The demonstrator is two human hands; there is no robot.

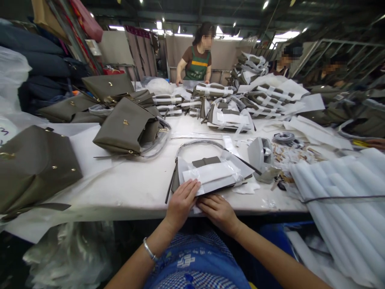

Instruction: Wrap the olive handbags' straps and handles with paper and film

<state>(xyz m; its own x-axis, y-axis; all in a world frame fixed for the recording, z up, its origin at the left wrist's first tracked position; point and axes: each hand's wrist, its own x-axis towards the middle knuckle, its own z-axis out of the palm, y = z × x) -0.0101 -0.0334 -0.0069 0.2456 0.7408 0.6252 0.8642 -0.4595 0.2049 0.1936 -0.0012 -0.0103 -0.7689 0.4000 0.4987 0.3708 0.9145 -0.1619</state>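
A dark olive handbag (175,182) lies on the table in front of me, mostly covered by white foam sheet (210,176) with clear tape across it. Its handle (198,143), wrapped in clear plastic, arches away from me. My left hand (182,200) rests on the near left part of the wrapped handbag, fingers stretched out flat on the foam. Along the near edge, my right hand (219,210) has its fingers extended and touching the bag's underside edge; its fingertips are partly hidden. A grey tape dispenser (259,154) stands just beyond the bag on the right.
Unwrapped olive handbags (120,128) stand on the left. Several wrapped bags (231,114) are piled at the back, where a co-worker (197,60) stands. Scraps (296,154) and a tape roll (283,137) lie right, beyond a stack of white foam sheets (345,188).
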